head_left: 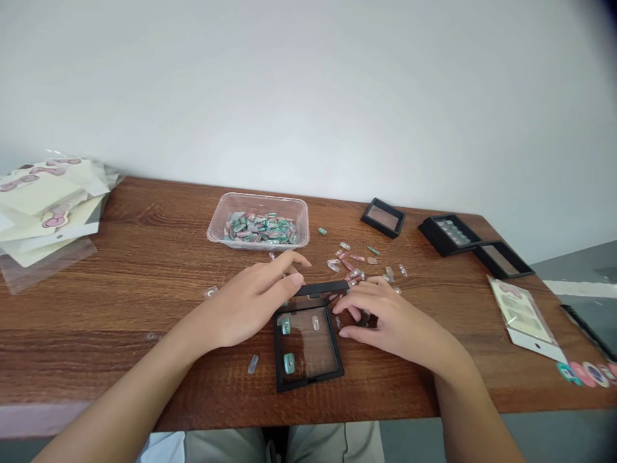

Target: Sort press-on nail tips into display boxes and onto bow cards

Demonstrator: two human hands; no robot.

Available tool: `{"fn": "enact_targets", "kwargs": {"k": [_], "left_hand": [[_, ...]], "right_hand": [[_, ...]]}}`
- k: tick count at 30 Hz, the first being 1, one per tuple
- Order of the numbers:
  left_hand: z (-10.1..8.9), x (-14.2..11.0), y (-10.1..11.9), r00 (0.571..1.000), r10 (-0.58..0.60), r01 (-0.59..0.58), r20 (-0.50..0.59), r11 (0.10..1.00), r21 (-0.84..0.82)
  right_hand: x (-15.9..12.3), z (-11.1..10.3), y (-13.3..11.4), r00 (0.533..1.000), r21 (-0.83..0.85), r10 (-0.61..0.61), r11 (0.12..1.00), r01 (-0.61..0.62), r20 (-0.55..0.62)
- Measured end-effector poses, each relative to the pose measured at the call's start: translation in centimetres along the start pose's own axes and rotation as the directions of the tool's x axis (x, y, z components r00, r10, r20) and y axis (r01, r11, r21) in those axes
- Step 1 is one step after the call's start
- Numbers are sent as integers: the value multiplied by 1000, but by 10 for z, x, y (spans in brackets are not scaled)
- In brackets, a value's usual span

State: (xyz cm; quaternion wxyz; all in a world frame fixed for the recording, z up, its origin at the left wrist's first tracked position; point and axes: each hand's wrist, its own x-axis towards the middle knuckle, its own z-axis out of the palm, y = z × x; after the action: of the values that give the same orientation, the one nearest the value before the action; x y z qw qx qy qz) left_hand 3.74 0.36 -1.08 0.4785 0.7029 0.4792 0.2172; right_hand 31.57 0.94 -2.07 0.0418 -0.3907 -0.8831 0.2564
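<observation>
**Left hand (250, 302) and right hand (385, 318) curve over black display case (308, 344) on wooden table (106, 308)**

On my remote feed, the person's left hand came in from the left with its fingers curved toward the raised black bar (321, 288) at the far edge of the case. The right hand was relaxed and bent at the case's right side, its fingers over a small cluster of press-on nails (354, 276). Both hands were close to the case, but from my view I could not tell whether either was gripping it or anything else.

The case lay flat between the hands, with two teal nails (288, 363) and a pale nail (315, 323) visible in its window. A clear nail (253, 364) lay just left of it. More loose nails were scattered beyond the hands, below a clear plastic tub (258, 196) heaped with teal and pink nails.

Three more black cases (450, 235) sat toward the table's far right corner. A stack of printed packets (48, 206) lay at the left end, and a single packet (523, 315) lay at the right, beside round stickers (585, 373).
</observation>
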Motion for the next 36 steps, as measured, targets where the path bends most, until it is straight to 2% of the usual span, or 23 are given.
{"fn": "enact_targets", "kwargs": {"k": [6, 13, 18, 24, 29, 36], "left_hand": [[-1, -1, 0, 1000, -6, 6, -2, 1000, 3], [-1, -1, 0, 1000, 8, -8, -4, 1000, 4], [-1, -2, 1, 1000, -9, 9, 4, 1000, 1], [0, -2, 0, 1000, -3, 3, 3, 1000, -1], [0, 0, 0, 1000, 16, -16, 1, 1000, -9], [-1, -2, 3, 1000, 5, -5, -1, 1000, 3]], "right_hand": [[1, 2, -1, 999, -10, -29, 1000, 29, -26], [5, 8, -5, 974, -148, -136, 983, 110, -180], [4, 9, -3, 960, -229, -168, 967, 115, -226], [0, 5, -8, 930, -165, -227, 969, 186, -288], [1, 8, -13, 906, -136, -317, 947, 290, -281], [5, 20, -16, 909, -205, -339, 934, 294, -243]]}}
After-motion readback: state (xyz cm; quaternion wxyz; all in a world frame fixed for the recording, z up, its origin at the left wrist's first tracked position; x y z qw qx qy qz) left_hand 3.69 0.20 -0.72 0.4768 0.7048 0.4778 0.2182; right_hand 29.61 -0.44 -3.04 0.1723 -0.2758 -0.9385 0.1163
